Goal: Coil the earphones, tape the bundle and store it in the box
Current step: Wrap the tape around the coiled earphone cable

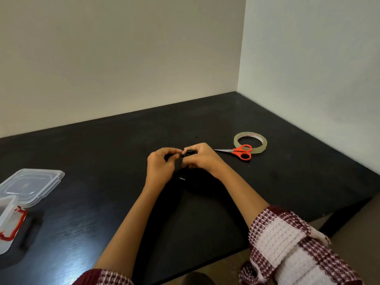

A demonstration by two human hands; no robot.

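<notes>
Black earphones (187, 152) are held between both hands above the middle of the black table (102, 161). My right hand (200, 158) grips the black bundle at its top. My left hand (161, 164) pinches the cord just left of it. The cord hangs down between the hands, and a small metal plug (182, 178) shows below them. Most of the cord is hard to tell from the dark table. A roll of clear tape (250, 142) lies to the right. The clear plastic box (8, 221) with a red seal stands at the left edge.
Red-handled scissors (239, 152) lie against the tape roll, blades pointing left toward my right hand. The box's clear lid (33, 185) lies flat behind the box. Walls close the table at the back and right. The table's front edge runs near my right sleeve.
</notes>
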